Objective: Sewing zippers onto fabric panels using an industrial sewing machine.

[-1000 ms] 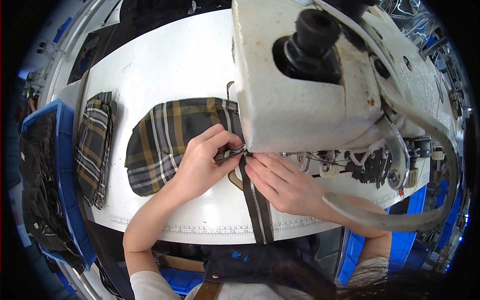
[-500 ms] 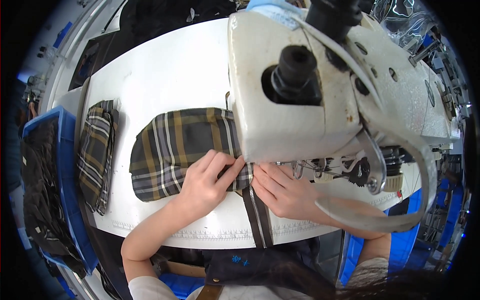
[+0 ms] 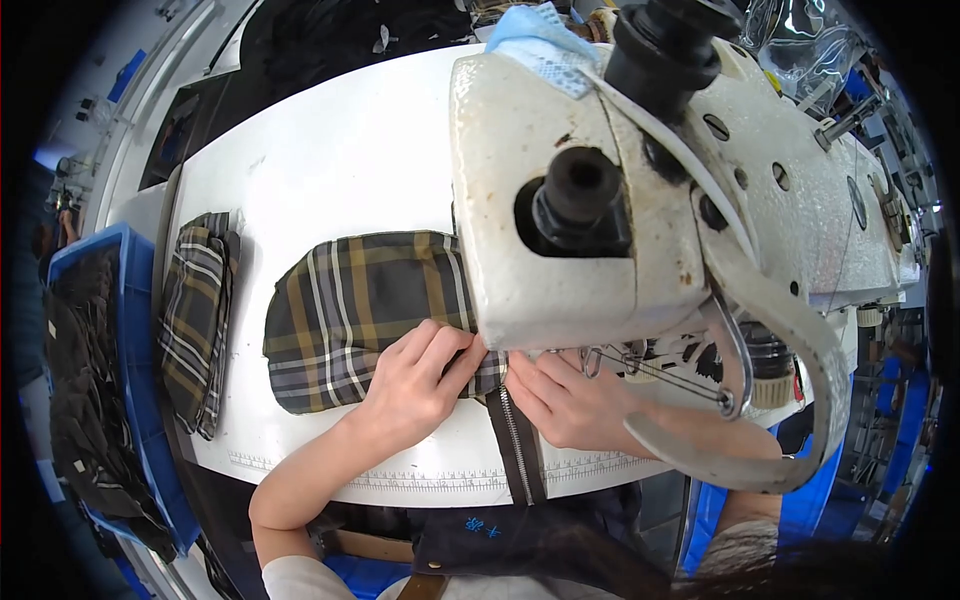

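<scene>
A rounded piece of black, olive and white plaid fabric [image 3: 375,290] lies flat on the white sewing table, its right side running under the sewing machine head [image 3: 560,300]. At its lower right edge my left hand [image 3: 420,375] is closed, thumb and fingertips pinching the cloth. A dark zipper [image 3: 520,450] with metal teeth runs from this spot toward the table's front edge. Against the zipper's upper right side, my right hand [image 3: 570,400] has its fingers bent and pressed together at the tape. The machine head hides the needle area and some of the right fingers.
Folded plaid pieces [image 3: 195,320] lie at the table's left edge. Beyond them stands a blue bin [image 3: 145,360] full of dark fabric. A curved pale guard [image 3: 835,400] and thin metal thread parts sit by my right hand. A light blue cloth [image 3: 540,45] rests on the machine.
The whole scene sits slightly lower in the picture, with the machine head shifted most. Both hands keep nearly the same hold beside the machine head.
</scene>
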A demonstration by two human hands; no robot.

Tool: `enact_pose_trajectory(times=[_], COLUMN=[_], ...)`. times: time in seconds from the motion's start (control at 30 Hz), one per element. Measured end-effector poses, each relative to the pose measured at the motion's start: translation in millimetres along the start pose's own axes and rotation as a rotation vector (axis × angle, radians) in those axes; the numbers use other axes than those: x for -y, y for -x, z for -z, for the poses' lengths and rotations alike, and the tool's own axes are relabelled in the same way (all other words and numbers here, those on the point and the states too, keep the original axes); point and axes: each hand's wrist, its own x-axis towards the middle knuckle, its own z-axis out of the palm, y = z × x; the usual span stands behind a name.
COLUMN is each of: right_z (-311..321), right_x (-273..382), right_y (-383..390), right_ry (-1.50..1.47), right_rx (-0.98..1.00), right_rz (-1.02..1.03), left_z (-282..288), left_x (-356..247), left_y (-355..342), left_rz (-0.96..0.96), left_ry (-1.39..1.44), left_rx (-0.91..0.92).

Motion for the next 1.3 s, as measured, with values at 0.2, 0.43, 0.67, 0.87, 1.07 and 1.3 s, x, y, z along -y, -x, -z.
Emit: enact_pose_trajectory(times=[0.2,0.43,0.67,0.87,1.07,1.3], right_z=[3.9,-0.1,-7.0,-7.3,-6.0,-11.8], right_x=[-2.2,0.1,4.3,3.8,2.9,-0.2], right_y=[-1.6,1.3,8.8,8.2,7.5,2.8], right_ry=[0.019,-0.002,0.018,0.022,0.014,-0.065], right_rx=[0.021,0.012,0.049,0.038,0.036,-0.115], right_rz=[0.01,-0.005,-0.012,-0.002,0.012,-0.099], left_z=[0.0,-1.1,-0.8,0.3,1.9,5.0], left_x=[0.1,0.2,-0.2,-1.0,-1.5,-2.6], left_y=[0.0,0.6,-1.0,-0.9,-2.2,-4.2], left_rz=[0.002,0.005,0.003,0.009,-0.024,-0.049], left_ry=[0.013,0.025,0.036,0.031,0.009,-0.053], left_rx=[0.01,0.008,0.019,0.03,0.051,0.101])
